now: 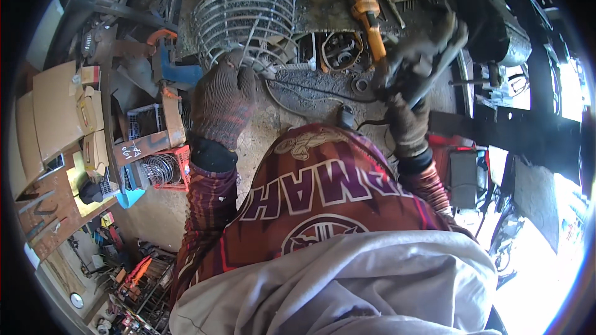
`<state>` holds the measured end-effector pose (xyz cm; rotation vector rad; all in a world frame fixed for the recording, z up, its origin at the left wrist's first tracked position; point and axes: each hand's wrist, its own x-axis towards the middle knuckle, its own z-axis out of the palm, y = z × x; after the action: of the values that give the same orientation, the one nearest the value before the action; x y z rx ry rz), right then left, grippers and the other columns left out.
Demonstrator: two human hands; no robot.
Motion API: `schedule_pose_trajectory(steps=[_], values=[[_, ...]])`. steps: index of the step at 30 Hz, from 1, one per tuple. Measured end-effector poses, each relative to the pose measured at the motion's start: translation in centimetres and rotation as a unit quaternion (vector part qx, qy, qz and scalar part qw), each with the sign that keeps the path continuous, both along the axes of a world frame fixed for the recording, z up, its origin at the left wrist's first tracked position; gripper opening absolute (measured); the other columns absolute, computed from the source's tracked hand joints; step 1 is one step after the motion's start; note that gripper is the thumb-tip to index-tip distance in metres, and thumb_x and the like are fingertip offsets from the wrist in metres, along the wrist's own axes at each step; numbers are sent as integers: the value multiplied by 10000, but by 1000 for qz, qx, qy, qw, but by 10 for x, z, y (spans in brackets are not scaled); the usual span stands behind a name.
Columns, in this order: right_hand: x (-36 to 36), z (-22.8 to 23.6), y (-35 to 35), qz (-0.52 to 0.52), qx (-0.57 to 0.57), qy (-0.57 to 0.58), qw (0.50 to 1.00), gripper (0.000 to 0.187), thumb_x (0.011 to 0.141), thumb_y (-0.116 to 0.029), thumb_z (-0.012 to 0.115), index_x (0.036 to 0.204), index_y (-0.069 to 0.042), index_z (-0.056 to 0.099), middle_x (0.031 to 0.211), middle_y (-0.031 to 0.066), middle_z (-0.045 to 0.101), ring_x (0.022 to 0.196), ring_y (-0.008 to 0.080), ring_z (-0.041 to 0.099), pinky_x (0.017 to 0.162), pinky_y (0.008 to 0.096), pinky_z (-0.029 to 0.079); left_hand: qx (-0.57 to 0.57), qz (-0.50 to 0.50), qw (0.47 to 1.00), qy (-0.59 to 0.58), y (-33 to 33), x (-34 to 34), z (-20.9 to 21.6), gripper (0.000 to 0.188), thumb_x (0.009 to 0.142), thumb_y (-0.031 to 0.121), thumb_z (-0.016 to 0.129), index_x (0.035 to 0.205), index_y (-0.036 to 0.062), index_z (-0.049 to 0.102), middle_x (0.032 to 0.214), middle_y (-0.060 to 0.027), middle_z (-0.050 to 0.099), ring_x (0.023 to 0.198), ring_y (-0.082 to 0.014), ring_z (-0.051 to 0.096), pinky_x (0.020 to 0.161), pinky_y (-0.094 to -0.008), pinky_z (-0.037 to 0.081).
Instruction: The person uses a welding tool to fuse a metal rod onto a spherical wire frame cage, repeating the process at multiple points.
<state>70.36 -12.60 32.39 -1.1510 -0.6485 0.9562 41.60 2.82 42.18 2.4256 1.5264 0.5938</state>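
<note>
My left hand (223, 104), in a dark knitted glove, is closed at the near edge of a round cage of bent metal wire (245, 15). The fingertips are partly hidden against the wire. My right hand (406, 125), gloved as well, is raised on the right and closed round a dark grey tool (425, 62) with long, split jaws or arms. Motion blurs that tool, so its exact kind does not show. It stands apart from the wire cage. A dark cable (366, 125) runs beside my right hand.
An orange power tool (360, 0) lies at the back of the dark workbench (316, 15). Beside it sits an open round housing (341, 51). Cardboard boxes (59, 111) and a red crate (180, 167) with coiled wire stand left. Dark metal beams (490, 133) fill the right.
</note>
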Motion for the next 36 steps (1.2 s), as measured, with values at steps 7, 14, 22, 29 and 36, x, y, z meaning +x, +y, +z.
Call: schedule_pose_trajectory(steps=[7, 14, 22, 29, 36], values=[[-1, -36, 17, -44, 30, -35, 998, 408, 866, -137, 750, 1207, -8, 568, 1024, 77, 656, 905, 160, 659, 795, 310, 552, -37, 29, 998, 31, 1, 1, 1, 265, 915, 181, 610, 1146, 53, 635, 880, -213, 676, 784, -395, 662, 672, -461, 524], [31, -2, 65, -95, 41, -52, 993, 357, 921, -55, 656, 1259, -5, 551, 974, 78, 666, 833, 149, 664, 691, 287, 553, -51, 27, 998, 3, 1, 0, 6, 266, 915, 200, 610, 1138, 58, 637, 922, -217, 674, 828, -407, 659, 697, -473, 532], [10, 108, 27, 96, 79, -116, 985, 698, 870, -170, 765, 1422, 27, 387, 1182, 142, 619, 993, 234, 670, 845, 335, 560, 16, 16, 999, 48, -1, -3, -2, 252, 920, 227, 610, 1105, 60, 647, 952, -183, 690, 841, -381, 674, 719, -459, 545], [-31, 79, 45, 216, -31, 155, 964, 763, 916, -296, 718, 1495, -14, 308, 1140, 145, 635, 835, 208, 680, 733, 325, 574, 37, 14, 999, 25, -3, 1, -2, 282, 922, 230, 613, 1152, 70, 640, 888, -204, 681, 796, -379, 674, 693, -466, 528], [-38, 25, 46, 246, -133, 145, 949, 731, 906, -216, 707, 1516, -79, 328, 1031, 58, 620, 780, 126, 628, 638, 271, 546, 16, 5, 998, 55, -2, -1, -1, 321, 925, 246, 615, 1194, 71, 629, 886, -210, 677, 802, -380, 671, 694, -455, 531]])
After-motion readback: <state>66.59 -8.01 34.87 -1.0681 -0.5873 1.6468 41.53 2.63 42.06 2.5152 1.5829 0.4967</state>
